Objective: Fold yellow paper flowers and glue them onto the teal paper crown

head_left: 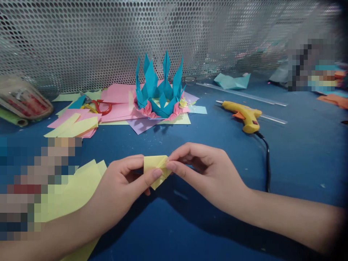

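Note:
A small piece of folded yellow paper [153, 165] is held above the blue table, with crease lines showing on its face. My left hand [126, 181] grips it from the left, thumb on the front and fingers behind. At its right corner, the thumb and forefinger of my right hand [202, 168] pinch the paper's edge. Larger yellow sheets [78, 188] lie beneath and beside my left forearm. Beyond my hands stands a blue folded-paper crown shape [163, 105] with tall pointed petals and pink folded pieces around its base.
To the right lies a yellow glue gun [241, 114] with a black cord [268, 163], near clear glue sticks [244, 94]. Red-handled scissors [103, 107] rest on pink sheets [119, 94]. A plastic container [25, 98] stands left; a perforated metal panel [103, 40] closes the back.

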A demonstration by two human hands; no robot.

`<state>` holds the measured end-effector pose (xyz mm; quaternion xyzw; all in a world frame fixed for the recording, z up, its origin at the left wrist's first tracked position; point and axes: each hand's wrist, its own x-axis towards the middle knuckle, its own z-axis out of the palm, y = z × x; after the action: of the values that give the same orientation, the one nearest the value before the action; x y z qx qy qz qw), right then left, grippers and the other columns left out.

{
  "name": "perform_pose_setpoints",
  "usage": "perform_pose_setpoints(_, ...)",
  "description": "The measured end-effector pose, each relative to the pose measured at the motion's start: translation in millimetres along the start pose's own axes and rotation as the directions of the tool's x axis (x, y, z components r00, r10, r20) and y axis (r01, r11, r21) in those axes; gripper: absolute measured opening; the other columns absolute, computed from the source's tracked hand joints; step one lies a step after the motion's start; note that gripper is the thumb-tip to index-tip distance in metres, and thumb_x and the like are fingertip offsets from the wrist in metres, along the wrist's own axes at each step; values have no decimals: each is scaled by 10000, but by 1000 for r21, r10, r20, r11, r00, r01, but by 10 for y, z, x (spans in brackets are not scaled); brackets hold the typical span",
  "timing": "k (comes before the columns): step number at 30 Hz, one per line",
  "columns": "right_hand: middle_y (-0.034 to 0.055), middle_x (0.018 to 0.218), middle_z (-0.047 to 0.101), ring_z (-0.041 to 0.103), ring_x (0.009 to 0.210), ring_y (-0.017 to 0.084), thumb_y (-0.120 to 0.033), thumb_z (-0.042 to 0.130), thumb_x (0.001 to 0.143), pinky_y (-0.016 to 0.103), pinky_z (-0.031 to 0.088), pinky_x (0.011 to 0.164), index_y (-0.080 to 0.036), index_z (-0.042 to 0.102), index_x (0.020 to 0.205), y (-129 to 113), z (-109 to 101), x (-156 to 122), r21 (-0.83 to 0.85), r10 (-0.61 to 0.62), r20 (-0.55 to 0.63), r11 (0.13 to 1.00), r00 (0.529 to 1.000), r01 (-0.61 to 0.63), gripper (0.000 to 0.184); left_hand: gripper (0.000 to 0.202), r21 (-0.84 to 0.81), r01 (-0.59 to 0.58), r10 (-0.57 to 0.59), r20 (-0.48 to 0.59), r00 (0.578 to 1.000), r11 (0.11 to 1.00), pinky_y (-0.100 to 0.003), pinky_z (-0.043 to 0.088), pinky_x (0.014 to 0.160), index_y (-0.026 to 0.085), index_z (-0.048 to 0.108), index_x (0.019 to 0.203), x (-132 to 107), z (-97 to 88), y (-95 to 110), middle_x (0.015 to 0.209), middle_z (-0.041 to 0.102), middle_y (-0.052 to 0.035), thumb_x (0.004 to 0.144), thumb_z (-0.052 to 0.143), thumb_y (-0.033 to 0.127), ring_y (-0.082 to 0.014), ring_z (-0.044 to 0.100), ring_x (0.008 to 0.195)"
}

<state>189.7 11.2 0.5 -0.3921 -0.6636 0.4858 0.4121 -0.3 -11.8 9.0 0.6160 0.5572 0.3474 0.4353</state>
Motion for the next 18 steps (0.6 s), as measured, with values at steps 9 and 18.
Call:
perform_pose_setpoints(9,-9,739,728,699,667,129,-290,701,870,216,564,616,-218,672,799,27,14,-3,-33,-16,-2,999,1000,16,106,311,34,-4,5,-26,1000,999,-197,430,443,204,624,556,-5,16,-17,518,545,29,796,655,399,-116,530,473)
perform_pose_setpoints(18,-32,694,703,679,592,115,-315,676,900,217,541,568,-228,663,988,62,8,1,-3,13,40,1000,999,-12,124,170,-29,-30,30,7,1000,999,-163,426,479,263,786,766,-3,-3,-47,632,643,36,847,655,335,-93,540,517)
